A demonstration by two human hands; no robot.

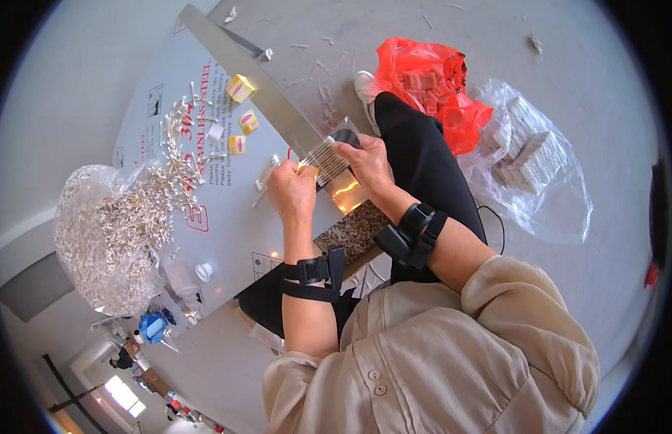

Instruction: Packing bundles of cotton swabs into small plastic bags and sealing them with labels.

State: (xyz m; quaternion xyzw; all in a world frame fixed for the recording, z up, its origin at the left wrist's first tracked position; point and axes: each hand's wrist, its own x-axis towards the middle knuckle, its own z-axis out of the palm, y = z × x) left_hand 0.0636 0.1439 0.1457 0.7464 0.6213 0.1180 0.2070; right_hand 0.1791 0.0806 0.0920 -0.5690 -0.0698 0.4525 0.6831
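My left hand (292, 192) is closed in front of me, over the table's edge. A small bunch of cotton swabs (266, 172) sticks out on its left side. My right hand (368, 165) grips a clear flat pack (328, 160) with a row of cotton swabs side by side in it. The two hands are close together, and a bit of yellow shows between them. Below them is an open box of loose cotton swabs (355, 233), partly hidden by my arms. Small yellow boxes (240, 88) stand on the steel table (238, 210).
Loose swabs spill across the table from a big clear bag (108, 235) at the left. A white cup (204, 272) stands near the table's near edge. On the floor at right lie a red bag (422, 79) of small packs and a clear bag (527, 155) of white packs.
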